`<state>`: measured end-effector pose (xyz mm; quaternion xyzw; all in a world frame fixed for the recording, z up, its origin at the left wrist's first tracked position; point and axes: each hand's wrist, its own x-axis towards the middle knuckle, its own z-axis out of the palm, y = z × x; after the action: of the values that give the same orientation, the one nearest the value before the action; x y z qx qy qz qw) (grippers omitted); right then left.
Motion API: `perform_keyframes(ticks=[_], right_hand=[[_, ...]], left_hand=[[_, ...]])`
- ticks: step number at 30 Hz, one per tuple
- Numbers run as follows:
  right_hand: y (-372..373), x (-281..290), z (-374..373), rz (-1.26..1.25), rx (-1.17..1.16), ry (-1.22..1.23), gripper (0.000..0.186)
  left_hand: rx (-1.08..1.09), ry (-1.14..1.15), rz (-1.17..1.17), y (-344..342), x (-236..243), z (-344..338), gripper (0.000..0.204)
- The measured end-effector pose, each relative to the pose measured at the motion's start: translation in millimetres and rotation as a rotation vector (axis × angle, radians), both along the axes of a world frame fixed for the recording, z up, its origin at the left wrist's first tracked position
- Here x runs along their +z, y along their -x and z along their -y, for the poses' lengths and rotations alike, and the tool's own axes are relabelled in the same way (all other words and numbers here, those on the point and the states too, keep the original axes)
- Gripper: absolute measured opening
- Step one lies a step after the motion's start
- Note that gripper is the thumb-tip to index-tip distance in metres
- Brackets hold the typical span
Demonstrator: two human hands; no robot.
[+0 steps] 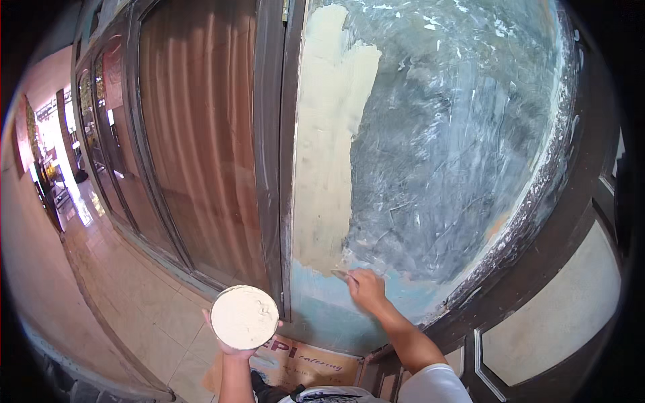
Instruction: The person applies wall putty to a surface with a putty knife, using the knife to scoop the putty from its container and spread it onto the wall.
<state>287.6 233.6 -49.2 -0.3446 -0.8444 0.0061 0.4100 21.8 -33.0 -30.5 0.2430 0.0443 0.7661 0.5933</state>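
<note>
My left hand (235,350) is wrapped round a round tub (244,317) of cream-coloured putty, held with its top facing me at the lower centre. The putty inside is mostly smooth, with rough marks on its right side. My right hand (367,290) grips a putty knife (340,274), only a small part of which shows. Its tip is at the lower end of a cream putty strip (324,154) that runs down the wall beside the window frame. To the right of the strip the wall is bare mottled grey (437,148), with pale blue paint (329,302) lower down.
A dark-framed window (201,141) with a brown curtain stands left of the wall. Dark wooden panelling with a pale panel (557,309) is at the right. Below lies a printed brown sheet (302,363) on the tiled floor (144,295), which runs back at the left.
</note>
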Motion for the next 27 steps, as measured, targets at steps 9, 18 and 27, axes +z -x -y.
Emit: perform_keyframes(ticks=[9, 18, 27], right_hand=[[-2, 20, -2, -0.024, 0.015, -0.028, 0.013], [3, 54, 2, -0.109, 0.015, -0.052, 0.013], [11, 72, -3, -0.194, -0.008, -0.113, 0.013]], left_hand=[[-0.02, -0.016, 0.055, -1, -1, -3, 0.096], [0.123, 0.115, 0.031, -2, -7, -2, 0.096], [0.051, 0.04, -0.021, -1, -7, 0, 0.096]])
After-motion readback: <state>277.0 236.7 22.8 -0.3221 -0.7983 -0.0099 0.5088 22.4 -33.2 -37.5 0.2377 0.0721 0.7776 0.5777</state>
